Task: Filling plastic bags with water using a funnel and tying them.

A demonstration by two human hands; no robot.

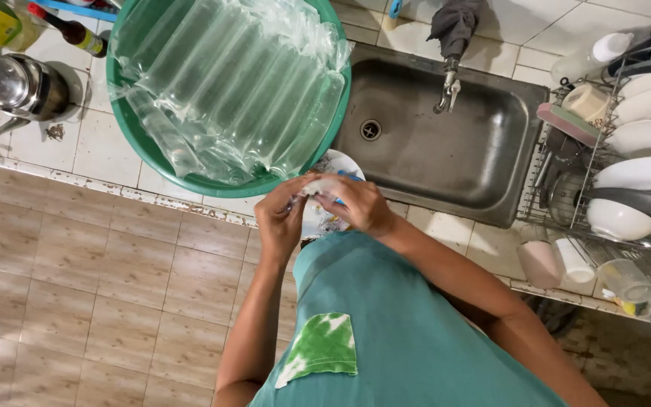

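**A:** While you work that small clear wrapper (312,187) between both hands, it sits right over the counter edge, above the white plate (340,162). Your left hand (280,218) pinches its near end, fingers closed on it; your right hand (359,205) is curled shut over the other end.

**B:** What could go wrong from here?

**A:** My guess: the film is thin and looks slick, so a hard pull could tear it unevenly or make it slip from your fingertips. Anything falling would land on the plate or go past the edge to the tiled floor (99,286).

**B:** And around me?

**A:** The green basin (126,132) stands just beside your hands, touching the plate's side, filled with a sheet of inflated air-cushion packing (227,83) that hangs over its rim. A sharp elbow move could nudge it. To your right lies the steel sink (446,143) with its tap (447,87), then the dish rack (566,188) crowded with plates and bowls. A kettle (20,87) and bottles (69,30) stand well apart on your left.
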